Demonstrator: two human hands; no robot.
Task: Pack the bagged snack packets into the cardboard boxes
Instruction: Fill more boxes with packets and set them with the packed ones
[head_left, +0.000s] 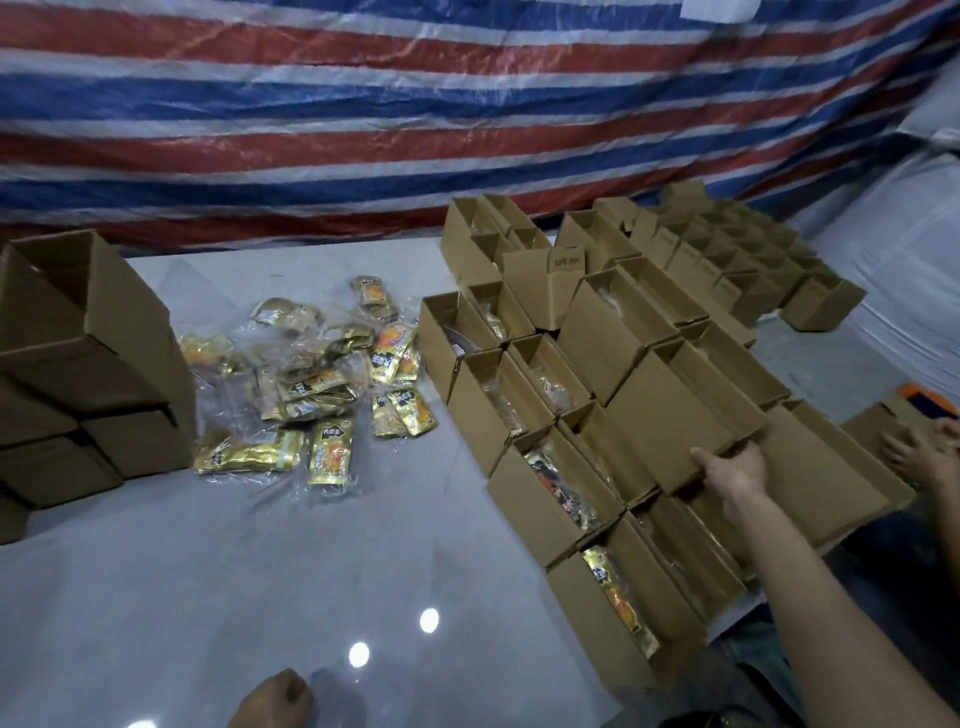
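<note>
Several gold snack packets in clear bags lie in a loose pile on the white table. To their right stand rows of open cardboard boxes; some hold packets, such as the near box. My right hand grips the near end of an empty cardboard box that sits tilted on top of the rows. My left hand rests on the table at the bottom edge, fingers curled, holding nothing; part of it is cut off.
A stack of closed cardboard boxes stands at the left. More small open boxes fill the back right. Another person's hands touch a box at the far right, near an orange and blue object. A striped tarp hangs behind.
</note>
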